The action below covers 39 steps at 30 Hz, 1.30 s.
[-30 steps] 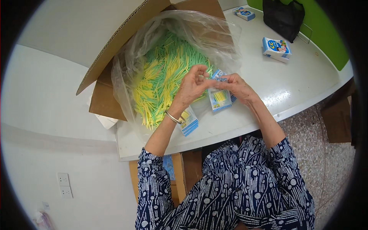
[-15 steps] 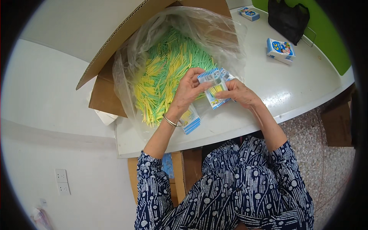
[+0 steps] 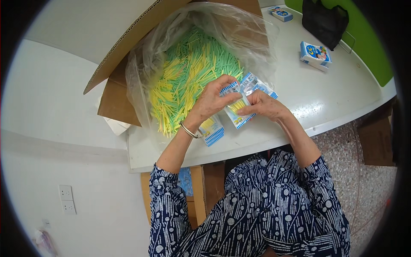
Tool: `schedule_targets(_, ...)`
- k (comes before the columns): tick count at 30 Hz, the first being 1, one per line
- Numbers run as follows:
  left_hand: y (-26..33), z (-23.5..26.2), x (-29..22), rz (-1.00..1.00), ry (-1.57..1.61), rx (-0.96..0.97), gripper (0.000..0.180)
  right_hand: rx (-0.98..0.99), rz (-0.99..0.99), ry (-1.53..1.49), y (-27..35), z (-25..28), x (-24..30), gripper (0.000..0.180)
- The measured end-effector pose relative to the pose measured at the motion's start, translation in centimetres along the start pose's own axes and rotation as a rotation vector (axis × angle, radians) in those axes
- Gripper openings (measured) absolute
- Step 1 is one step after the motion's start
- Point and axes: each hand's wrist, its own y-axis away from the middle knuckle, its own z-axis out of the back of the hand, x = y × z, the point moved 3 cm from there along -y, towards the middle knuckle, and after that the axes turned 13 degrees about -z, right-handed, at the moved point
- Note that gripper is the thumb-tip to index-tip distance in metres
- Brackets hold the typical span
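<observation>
Packet (image 3: 234,113) with yellow sticks (image 3: 238,105) inside;
left hand (image 3: 215,99) pinches its top; right hand (image 3: 266,105) pinches its side; loose sticks (image 3: 201,73) lie beyond.

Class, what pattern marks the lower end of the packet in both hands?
Blue and white stripes mark the packet there, clearest in the head view.

Head-worn fisheye view, tilted steeply down
Mounted above the patterned shirt (image 3: 267,210) at lower centre, it faces forward onto the white surface (image 3: 338,96) at close range, with the blue-edged packet (image 3: 236,107) near mid-frame and straight edges bowing toward the frame's rim.
</observation>
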Motion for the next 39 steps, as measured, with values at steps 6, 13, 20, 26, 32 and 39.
schedule_targets(6,1.1,0.8,-0.4,0.037,0.070,0.033,0.026,0.024,-0.017,0.073,0.2,-0.6,0.3,0.026)
schedule_targets(13,5.8,5.9,1.8,0.327,0.004,0.015,0.035,-0.648,0.121,0.488,2.1,3.7,0.8,0.036)
schedule_targets(20,6.2,4.5,2.8,0.034,-0.756,-0.079,0.042,-0.992,0.320,0.996,0.6,4.1,-1.5,0.025)
schedule_targets(26,1.4,2.2,0.2,-0.052,-0.692,-0.073,0.035,-0.994,0.456,0.970,0.4,4.6,-2.2,0.014)
schedule_targets(32,-1.9,-0.1,1.7,0.124,-0.310,-0.083,0.036,-1.023,0.739,0.986,3.5,1.6,1.7,0.014)
schedule_targets(39,-2.1,-0.5,2.8,0.270,0.330,-0.111,0.020,-0.929,0.744,0.881,3.5,1.4,1.9,0.021)
